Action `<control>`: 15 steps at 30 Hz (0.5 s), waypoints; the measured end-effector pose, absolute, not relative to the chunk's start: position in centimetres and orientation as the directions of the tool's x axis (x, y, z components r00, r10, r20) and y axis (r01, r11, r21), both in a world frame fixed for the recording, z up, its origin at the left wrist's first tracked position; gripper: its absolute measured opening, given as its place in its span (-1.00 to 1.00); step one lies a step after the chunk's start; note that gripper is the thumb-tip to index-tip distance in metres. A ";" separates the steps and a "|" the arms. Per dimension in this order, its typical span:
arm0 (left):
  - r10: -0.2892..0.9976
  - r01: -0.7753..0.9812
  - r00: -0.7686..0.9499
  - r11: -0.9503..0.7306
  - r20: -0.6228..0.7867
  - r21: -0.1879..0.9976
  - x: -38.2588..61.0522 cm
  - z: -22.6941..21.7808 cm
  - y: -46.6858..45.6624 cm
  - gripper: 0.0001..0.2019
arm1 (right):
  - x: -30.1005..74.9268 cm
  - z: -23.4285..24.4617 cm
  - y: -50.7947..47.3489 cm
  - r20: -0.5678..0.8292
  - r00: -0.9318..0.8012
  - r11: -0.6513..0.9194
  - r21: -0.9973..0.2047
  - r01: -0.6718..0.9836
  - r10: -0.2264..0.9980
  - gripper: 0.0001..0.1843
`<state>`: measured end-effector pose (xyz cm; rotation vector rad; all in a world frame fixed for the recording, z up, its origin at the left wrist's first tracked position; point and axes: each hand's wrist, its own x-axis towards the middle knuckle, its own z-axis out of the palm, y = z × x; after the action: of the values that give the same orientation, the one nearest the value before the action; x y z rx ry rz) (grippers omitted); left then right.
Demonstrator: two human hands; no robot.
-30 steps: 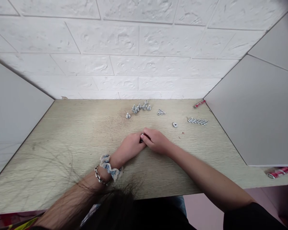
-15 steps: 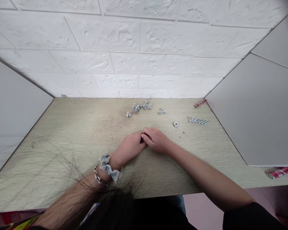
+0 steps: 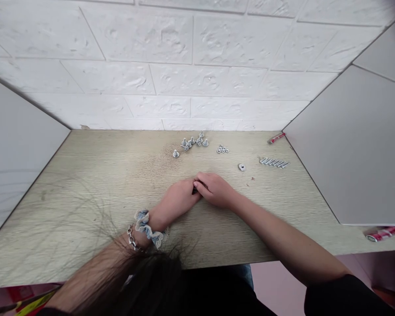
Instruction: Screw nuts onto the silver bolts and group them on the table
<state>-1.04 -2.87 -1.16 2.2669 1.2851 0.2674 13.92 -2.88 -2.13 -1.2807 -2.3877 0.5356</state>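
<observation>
My left hand (image 3: 178, 199) and my right hand (image 3: 215, 189) meet at the middle of the wooden table (image 3: 95, 175). Both are closed, fingers curled together around something small and dark that is mostly hidden. What it is I cannot make out. Beyond them stands a cluster of bolts with washers (image 3: 199, 141), with one bolt with a washer (image 3: 175, 153) a little apart from it. A small pile of nuts (image 3: 223, 149) lies to their right. Nearer my right hand is a single washer (image 3: 242, 167). Farther right, several bare bolts (image 3: 274, 163) lie in a row.
A white brick wall (image 3: 171, 79) closes off the back, with a grey panel (image 3: 342, 145) at the right and a white panel (image 3: 16, 158) at the left. Two red cans lie at the right: a far can (image 3: 276, 138) and a near can (image 3: 383, 234). Dark specks mark the tabletop.
The view has tipped slightly, so the table and its parts sit a little higher in the picture. My hands stay clasped in the same place, with hardly any movement.
</observation>
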 end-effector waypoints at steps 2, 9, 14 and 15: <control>0.844 0.745 0.530 -0.417 -0.083 0.520 -1.1 -1.2 -2.8 -0.76 | 13.9 -2.1 -2.9 0.144 -0.512 0.509 -0.497 0.703 0.847 -0.80; 0.841 0.747 0.535 -0.430 -0.076 0.508 -1.1 -1.3 -2.8 -0.76 | 14.0 -2.0 -2.9 0.124 -0.513 0.497 -0.512 0.700 0.850 -0.79; 0.841 0.750 0.535 -0.430 -0.079 0.502 -1.0 -1.3 -2.7 -0.76 | 14.0 -2.0 -2.9 0.130 -0.509 0.496 -0.517 0.698 0.851 -0.79; 0.840 0.749 0.537 -0.433 -0.077 0.502 -1.1 -1.3 -2.7 -0.77 | 14.0 -2.0 -2.9 0.131 -0.506 0.495 -0.514 0.701 0.853 -0.79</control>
<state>-1.05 -2.73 -1.32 2.2951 1.2881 0.2529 13.98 -2.93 -2.00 -1.2947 -2.3741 0.5688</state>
